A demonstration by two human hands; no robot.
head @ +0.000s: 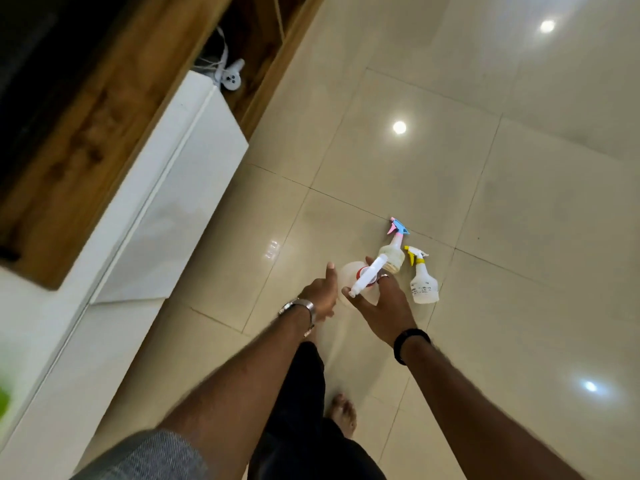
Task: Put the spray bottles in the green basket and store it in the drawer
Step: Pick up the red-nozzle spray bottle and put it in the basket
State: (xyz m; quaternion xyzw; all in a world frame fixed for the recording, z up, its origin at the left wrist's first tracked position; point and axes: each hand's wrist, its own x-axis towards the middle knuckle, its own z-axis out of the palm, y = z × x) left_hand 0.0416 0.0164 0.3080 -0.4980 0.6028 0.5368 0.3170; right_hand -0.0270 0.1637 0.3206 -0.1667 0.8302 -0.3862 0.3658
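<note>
Three spray bottles stand together on the tiled floor. The round white bottle (348, 271) with a red collar and white spray head is nearest, between my hands. My right hand (384, 310) has its fingers spread around that spray head, and I cannot tell if it grips. My left hand (320, 294) is open just left of the bottle's body, thumb up. Behind stand a bottle with a blue and pink trigger (393, 256) and a smaller bottle with a yellow trigger (423, 284). A blurred piece of the green basket (3, 400) shows at the left edge.
A low white cabinet with a glossy drawer front (166, 202) and a wooden top (79, 140) runs along the left. A white controller (231, 77) and cables lie in its open wooden compartment. My bare foot (343, 415) is on the glossy tiles below my hands.
</note>
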